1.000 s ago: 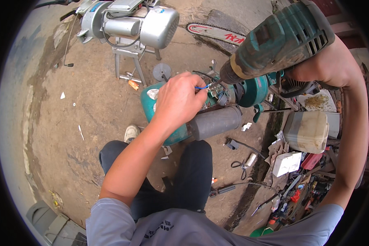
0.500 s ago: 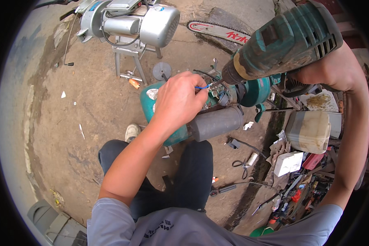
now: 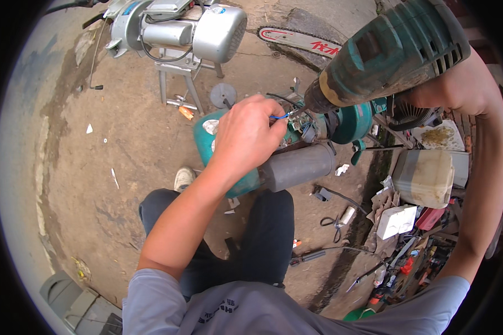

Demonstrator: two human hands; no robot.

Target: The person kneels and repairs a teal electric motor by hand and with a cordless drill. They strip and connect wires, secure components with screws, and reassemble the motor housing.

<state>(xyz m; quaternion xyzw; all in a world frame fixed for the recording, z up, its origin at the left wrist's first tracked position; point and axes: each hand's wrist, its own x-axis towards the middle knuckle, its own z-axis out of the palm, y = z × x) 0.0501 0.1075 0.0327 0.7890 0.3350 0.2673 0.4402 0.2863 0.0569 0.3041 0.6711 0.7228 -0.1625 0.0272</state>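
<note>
My right hand [image 3: 452,86] grips a dark teal power drill [image 3: 391,53], whose chuck [image 3: 317,96] and bit point down-left at small metal fittings [image 3: 297,121] on a green machine [image 3: 349,124] with a grey cylinder [image 3: 302,164] and a rounded green housing [image 3: 240,181]. My left hand [image 3: 251,125] is pinched on a thin blue wire [image 3: 278,117] just left of the bit's tip, its back toward me. The bit's tip is at or very near the wire's end; I cannot tell whether they touch. Part of the housing is hidden behind my left hand and forearm.
A silver motor machine [image 3: 215,36] on a metal stand is at upper left, a chainsaw bar [image 3: 293,39] behind the drill. A grey disc [image 3: 223,94] lies beyond my hands. At right are a dirty plastic can [image 3: 419,176], a white box [image 3: 395,222], cords and scattered tools [image 3: 402,268].
The whole view has shifted slightly. My two hands, the drill and the blue wire stay in nearly the same places on the machine.
</note>
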